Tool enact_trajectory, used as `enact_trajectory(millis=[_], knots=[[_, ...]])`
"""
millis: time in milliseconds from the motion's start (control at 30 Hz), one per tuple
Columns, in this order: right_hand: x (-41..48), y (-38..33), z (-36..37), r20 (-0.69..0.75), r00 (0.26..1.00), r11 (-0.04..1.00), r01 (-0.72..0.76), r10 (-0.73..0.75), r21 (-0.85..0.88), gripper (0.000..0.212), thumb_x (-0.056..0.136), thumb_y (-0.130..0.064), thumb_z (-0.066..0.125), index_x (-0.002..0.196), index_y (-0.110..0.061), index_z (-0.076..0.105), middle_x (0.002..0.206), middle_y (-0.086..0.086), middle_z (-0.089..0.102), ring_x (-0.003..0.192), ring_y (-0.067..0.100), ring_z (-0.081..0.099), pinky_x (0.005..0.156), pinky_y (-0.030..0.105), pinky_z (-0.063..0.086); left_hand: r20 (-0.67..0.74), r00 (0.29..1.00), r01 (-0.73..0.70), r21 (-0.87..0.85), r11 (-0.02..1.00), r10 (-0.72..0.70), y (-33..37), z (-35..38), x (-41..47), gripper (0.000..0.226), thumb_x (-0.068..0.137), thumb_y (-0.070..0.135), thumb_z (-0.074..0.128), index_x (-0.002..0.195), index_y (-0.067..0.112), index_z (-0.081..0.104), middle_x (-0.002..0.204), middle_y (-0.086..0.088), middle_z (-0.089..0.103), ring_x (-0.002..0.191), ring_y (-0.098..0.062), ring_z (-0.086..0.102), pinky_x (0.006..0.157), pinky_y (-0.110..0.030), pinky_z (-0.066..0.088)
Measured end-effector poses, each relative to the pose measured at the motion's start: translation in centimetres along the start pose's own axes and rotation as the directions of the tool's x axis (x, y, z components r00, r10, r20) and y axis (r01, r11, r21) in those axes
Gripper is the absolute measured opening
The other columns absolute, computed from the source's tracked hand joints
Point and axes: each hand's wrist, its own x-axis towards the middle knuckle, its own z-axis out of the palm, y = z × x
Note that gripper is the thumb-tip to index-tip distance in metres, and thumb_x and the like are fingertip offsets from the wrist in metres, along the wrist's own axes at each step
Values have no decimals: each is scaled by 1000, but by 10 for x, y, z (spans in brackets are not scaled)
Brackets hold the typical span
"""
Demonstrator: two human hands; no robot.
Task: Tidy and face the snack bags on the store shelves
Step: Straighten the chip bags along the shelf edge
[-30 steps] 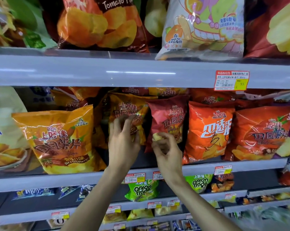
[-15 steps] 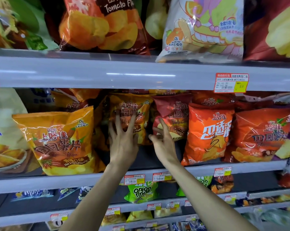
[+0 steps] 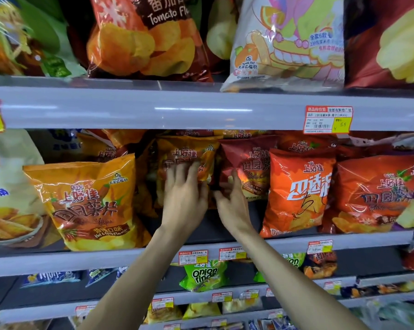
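Glossy bags, smooth shelves

Snack bags (image 3: 86, 201) are shiny crinkled plastic film (glare throughout); shelf edge (image 3: 153, 108) looks smooth, satin grey; price tag (image 3: 328, 119) is matt paper.

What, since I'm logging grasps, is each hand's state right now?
Left hand: open, straight fingers pressing the yellow-orange bag.
Right hand: against the dark red bag; grip cannot be told, fingers blurred.

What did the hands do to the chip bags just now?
The right hand let go of the bottom edge of the dark red bag and now touches it with open fingers; the bag sits further back. The left hand stays pressed on the yellow bag. The big orange bag stayed put.
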Motion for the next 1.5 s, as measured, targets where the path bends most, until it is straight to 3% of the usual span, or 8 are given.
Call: enact_trajectory(millis=[67,267,500,633,767,867,1033,1500], knots=[[-12,5,-5,-29,999,999,21,-22,-34,65,97,-13,63,156,-29,40,127,-8,66,117,10,61,88,11,45,96,995,-18,-149,989,32,18,-2,16,35,101,18,62,134,8,62,125,-13,64,118,-34,57,97,-44,51],[-25,28,-17,91,996,968,-2,26,-250,45,89,-28,64,133,-32,57,124,-8,67,111,16,63,92,37,51,336,937,229,-400,888,-90,58,13,57,12,104,26,60,108,15,63,85,-3,70,70,-19,63,64,-28,47],[-20,31,-19,207,978,887,110,-17,-449,58,93,-34,61,149,-30,46,145,-5,57,133,20,53,108,38,46,385,919,229,-357,905,-81,68,38,71,89,92,12,62,169,14,16,168,-16,32,152,-39,32,124,-36,32],[-18,31,-18,229,973,840,150,-32,-522,59,94,-39,61,151,-32,46,149,-5,55,138,21,48,112,40,43,389,915,248,-342,906,-103,59,35,69,91,87,23,58,169,22,19,154,-15,50,135,-40,53,110,-42,49],[-21,35,-26,167,983,838,150,-72,-525,52,93,-36,61,143,-26,52,136,1,61,130,27,52,106,43,45,399,906,285,-337,897,-138,45,19,49,61,87,26,57,147,16,54,111,-11,73,102,-35,68,77,-29,47],[-25,37,-37,161,983,835,161,-89,-525,56,95,-36,60,149,-26,48,145,0,55,136,24,46,111,40,43,332,935,247,-363,898,-123,35,1,21,48,94,17,60,142,15,61,123,-8,72,109,-27,70,81,-23,53],[-34,41,-47,200,975,801,198,-100,-566,62,98,-40,59,156,-26,41,155,-2,48,142,24,43,114,40,40,115,981,174,-158,972,-157,7,-11,-34,62,85,26,59,148,23,55,139,-4,57,127,-32,52,98,-47,53],[-17,32,-35,235,970,617,227,-70,-753,71,98,-47,55,160,-20,33,166,4,33,151,27,29,118,45,35,269,933,255,-22,967,-240,-7,8,-57,97,94,25,67,168,37,5,176,-1,9,158,-32,19,94,-53,56]])
